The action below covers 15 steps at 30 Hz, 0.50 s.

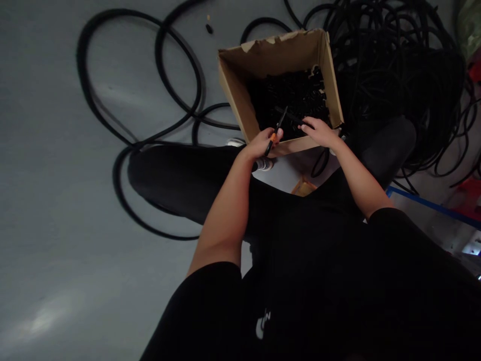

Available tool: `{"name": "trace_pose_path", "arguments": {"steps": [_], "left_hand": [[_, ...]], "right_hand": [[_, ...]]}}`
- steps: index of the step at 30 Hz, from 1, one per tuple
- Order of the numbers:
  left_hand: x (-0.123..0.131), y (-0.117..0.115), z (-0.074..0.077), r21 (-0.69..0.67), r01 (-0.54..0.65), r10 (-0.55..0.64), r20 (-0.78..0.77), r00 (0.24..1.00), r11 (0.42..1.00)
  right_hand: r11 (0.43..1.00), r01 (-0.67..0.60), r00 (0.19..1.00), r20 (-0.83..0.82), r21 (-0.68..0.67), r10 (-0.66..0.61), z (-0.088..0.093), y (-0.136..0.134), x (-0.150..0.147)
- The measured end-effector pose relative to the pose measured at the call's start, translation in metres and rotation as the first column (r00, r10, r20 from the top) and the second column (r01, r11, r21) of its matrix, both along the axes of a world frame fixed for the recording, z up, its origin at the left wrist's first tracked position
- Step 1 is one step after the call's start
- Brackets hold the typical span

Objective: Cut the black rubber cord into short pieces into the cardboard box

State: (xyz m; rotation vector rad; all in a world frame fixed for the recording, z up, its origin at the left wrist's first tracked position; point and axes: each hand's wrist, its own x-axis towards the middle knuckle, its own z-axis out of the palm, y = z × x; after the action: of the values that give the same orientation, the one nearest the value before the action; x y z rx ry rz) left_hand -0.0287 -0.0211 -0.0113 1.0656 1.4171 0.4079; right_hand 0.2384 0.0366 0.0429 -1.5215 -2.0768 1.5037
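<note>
My left hand is closed around a pair of scissors with black and orange handles. Their dark blades point up and away over a cardboard box. In my right hand is the end of a black rubber strip, pinched between thumb and fingers. The strip reaches left to the scissor blades; whether it lies between them I cannot tell. Many small black cut pieces fill the bottom of the box below both hands. The box stands between my knees, its near wall just under my wrists.
A large tangled heap of black hose lies on the floor at the right. Loose loops of black hose spread over the grey floor to the left. A small black piece lies beyond them. A blue frame edge is at my right.
</note>
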Motion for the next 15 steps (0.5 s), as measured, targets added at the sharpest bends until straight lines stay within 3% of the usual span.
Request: {"name": "trace_pose_path", "arguments": {"steps": [8, 15], "left_hand": [[0.001, 0.000, 0.011, -0.014, 0.006, -0.005, 0.082, 0.997, 1.000], [-0.001, -0.001, -0.009, -0.002, 0.016, -0.016, 0.027, 1.000, 1.000]], "right_hand": [[0.998, -0.030, 0.996, 0.088, 0.055, 0.025, -0.007, 0.003, 0.012], [0.991, -0.063, 0.997, 0.056, 0.116, 0.057, -0.007, -0.003, 0.014]]}}
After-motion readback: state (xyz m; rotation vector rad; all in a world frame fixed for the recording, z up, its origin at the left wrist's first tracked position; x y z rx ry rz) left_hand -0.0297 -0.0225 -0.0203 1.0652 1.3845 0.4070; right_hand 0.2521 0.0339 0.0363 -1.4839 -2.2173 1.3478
